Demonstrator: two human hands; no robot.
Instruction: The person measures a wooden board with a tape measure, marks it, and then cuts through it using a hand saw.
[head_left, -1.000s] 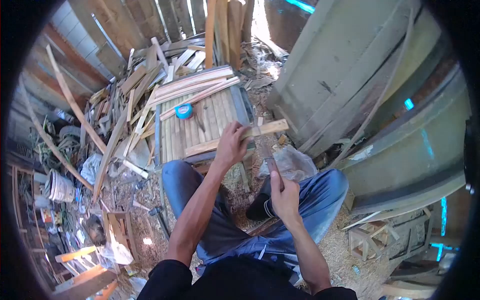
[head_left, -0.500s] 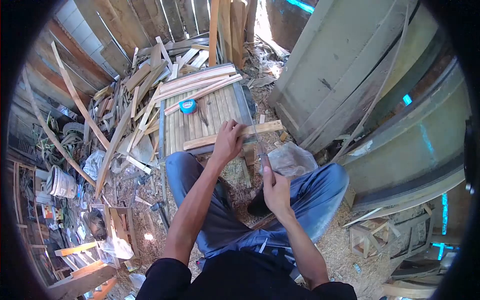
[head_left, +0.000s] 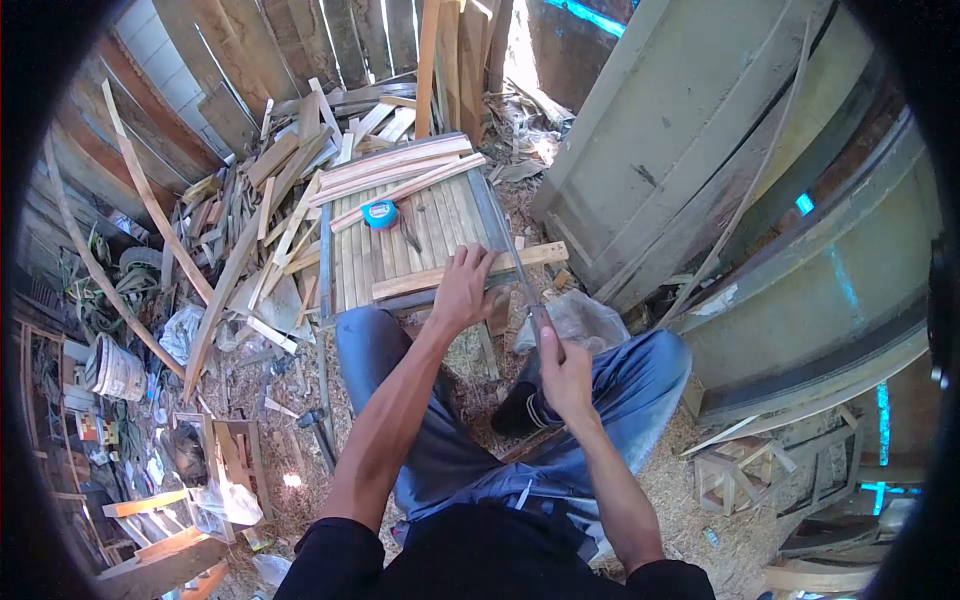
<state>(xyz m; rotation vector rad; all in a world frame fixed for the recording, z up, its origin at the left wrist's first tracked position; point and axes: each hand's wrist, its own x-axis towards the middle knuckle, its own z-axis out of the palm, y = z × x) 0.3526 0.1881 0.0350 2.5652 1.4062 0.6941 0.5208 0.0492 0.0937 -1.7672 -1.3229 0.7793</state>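
My right hand [head_left: 567,377] is closed around the handle of a narrow-bladed saw [head_left: 525,281]. The saw points away from me, and its thin blade crosses a wooden strip [head_left: 430,281] near the strip's right end. With fingers bent over the strip, my left hand [head_left: 466,288] grips it just left of the blade. The strip lies along the near edge of a low slatted table [head_left: 353,255], and its right end sticks out past the side. Farther back on the slats are a blue tape measure [head_left: 379,214] and a small dark tool [head_left: 411,236], too small to name.
Several long wood strips [head_left: 400,165] lie across the table's far end. A heap of scrap wood [head_left: 285,165] rises behind to the left. Large panels [head_left: 640,150] lean on the right. A plastic bag [head_left: 580,318] and a hammer [head_left: 318,432] lie on the shaving-covered floor.
My right hand has pushed the saw slightly forward, and more blade shows beyond the strip. My left hand stays on the strip. The view has shifted slightly.
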